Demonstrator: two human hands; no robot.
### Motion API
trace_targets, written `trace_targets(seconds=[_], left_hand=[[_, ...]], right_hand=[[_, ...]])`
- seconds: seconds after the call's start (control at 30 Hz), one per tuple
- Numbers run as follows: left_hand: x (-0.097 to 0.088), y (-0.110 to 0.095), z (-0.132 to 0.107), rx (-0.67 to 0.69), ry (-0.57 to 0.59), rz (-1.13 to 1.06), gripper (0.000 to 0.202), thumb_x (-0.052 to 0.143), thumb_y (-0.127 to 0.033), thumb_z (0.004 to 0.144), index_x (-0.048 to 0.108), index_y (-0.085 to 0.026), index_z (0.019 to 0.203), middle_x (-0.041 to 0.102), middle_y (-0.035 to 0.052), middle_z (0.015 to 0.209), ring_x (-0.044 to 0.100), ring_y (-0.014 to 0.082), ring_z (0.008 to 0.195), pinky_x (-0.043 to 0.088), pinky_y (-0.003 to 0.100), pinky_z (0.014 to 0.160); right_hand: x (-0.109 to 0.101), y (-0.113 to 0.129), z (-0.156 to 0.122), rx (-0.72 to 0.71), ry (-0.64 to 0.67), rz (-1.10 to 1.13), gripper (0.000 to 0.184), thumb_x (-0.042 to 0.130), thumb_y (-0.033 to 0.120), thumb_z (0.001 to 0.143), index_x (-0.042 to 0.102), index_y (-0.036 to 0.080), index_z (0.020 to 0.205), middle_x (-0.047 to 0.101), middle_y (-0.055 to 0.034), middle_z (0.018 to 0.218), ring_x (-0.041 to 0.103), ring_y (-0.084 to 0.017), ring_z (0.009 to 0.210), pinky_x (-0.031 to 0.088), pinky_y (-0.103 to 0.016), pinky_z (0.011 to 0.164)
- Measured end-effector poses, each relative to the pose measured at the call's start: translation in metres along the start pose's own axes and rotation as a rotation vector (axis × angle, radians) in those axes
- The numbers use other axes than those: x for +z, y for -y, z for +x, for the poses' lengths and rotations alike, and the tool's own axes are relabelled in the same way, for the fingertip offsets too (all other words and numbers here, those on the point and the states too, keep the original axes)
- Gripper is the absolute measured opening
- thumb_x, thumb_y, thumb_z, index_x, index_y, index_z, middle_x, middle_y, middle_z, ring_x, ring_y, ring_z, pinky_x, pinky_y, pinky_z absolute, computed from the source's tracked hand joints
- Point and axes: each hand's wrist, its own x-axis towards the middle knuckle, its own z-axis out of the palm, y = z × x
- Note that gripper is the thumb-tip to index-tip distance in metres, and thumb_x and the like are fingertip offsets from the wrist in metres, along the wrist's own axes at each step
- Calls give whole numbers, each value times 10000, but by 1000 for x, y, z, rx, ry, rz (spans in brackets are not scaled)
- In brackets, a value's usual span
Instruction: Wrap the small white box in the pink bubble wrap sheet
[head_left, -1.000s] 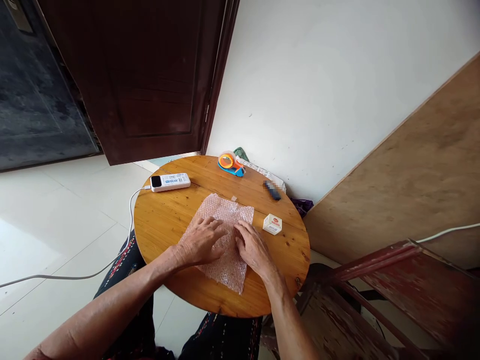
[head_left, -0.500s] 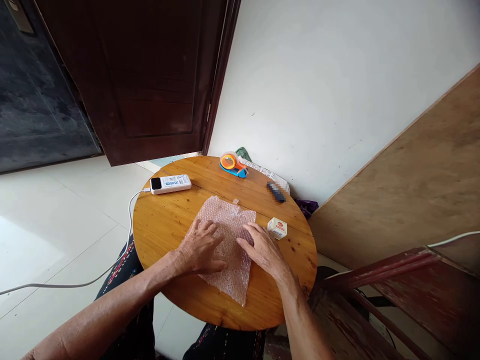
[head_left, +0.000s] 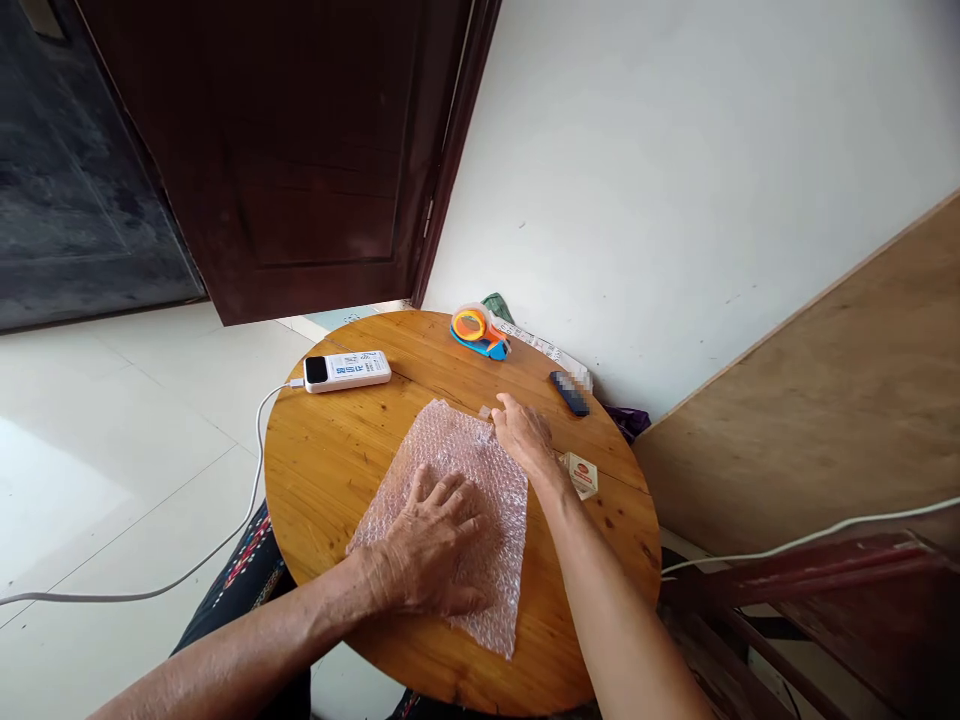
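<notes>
A sheet of bubble wrap (head_left: 450, 435) lies on the round wooden table (head_left: 322, 460). My left hand (head_left: 439, 535) rests flat on it, fingers spread, pressing its near middle part. Over the far right corner of the sheet is my right hand (head_left: 523, 435), its thumb and index finger stretched out to the left and its other fingers partly hidden. Just left of those fingertips, a small clear piece (head_left: 485, 412), possibly tape, shows by the far edge of the wrap. Partly behind my right wrist stands a small cream box (head_left: 582, 475) with a red mark.
An orange and blue tape dispenser (head_left: 480, 332) stands at the table's far edge. Right of it lies a dark, partly blurred object (head_left: 568, 393). A white device (head_left: 349, 371) with a cable (head_left: 251, 500) sits at the far left. The wall (head_left: 637, 200) rises behind.
My right hand has moved away from me, from the sheet's right side to its far right corner. My left hand has shifted slightly nearer and to the right. The view has turned a little.
</notes>
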Motion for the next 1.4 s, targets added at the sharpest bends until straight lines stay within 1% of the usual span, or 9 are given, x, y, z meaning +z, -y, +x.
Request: trace_targets(seconds=[0.23,0.43,0.6,0.77,0.93,1.03,1.13,1.2,1.4], left_hand=[[0,-1,-1,7,-5,-18,802,627,-704,762,514,-224,1395,397,151,1540,280,427,1446,117,728,1172],[0,-1,2,-19,-32,-3,774,631,-706,752,564,-193,1328,377,167,1555,258,421,1460,78,731,1178],[-2,2,1,-44,-33,1,792,621,-713,755,540,-206,1358,412,159,1528,289,418,1442,105,716,1181],[-2,4,1,-25,-36,17,779,603,-723,758,546,-217,1347,401,161,1532,292,416,1435,101,705,1179],[-1,6,0,-29,-38,37,784,622,-717,746,551,-223,1350,418,161,1519,294,417,1435,96,697,1177],[0,7,-1,-27,-38,47,788,616,-724,748,553,-225,1354,407,165,1530,287,416,1441,101,700,1174],[1,7,1,-36,-44,59,780,614,-731,743,572,-225,1335,416,170,1522,291,412,1440,103,701,1173],[2,8,3,-47,-40,66,784,628,-720,737,569,-224,1340,413,173,1523,280,415,1445,103,703,1170],[-2,8,-1,-46,-12,77,926,662,-714,718,391,-275,1487,368,155,1564,274,416,1451,109,729,1154]], right_hand=[[22,-11,14,42,-45,218,538,456,265,828,526,110,1337,764,-65,862,693,-200,774,508,-312,766],[21,-15,17,34,-245,411,523,478,347,782,620,85,1212,755,-114,873,676,-241,806,506,-373,813],[-11,-17,11,-11,-204,281,414,497,395,834,681,161,1121,752,-119,996,679,-263,920,493,-403,884],[-63,-60,-33,-67,-29,18,576,684,443,721,634,245,1259,634,-95,1342,563,-316,1250,419,-440,1034],[-69,-94,-72,167,59,8,594,684,339,681,627,168,1247,724,-125,1112,679,-285,968,507,-381,828],[-67,-78,-83,197,-35,165,452,682,397,688,679,177,1083,742,-71,889,675,-244,794,510,-356,734],[-70,-37,-92,73,-124,465,497,702,480,696,658,182,1091,738,-79,994,676,-231,853,521,-351,781],[-68,-6,-97,-45,-40,607,494,706,488,715,640,187,1101,732,-75,1016,671,-214,853,524,-330,769],[-31,24,-101,-50,98,306,267,663,363,707,635,221,931,690,-13,805,634,-206,762,487,-316,718]])
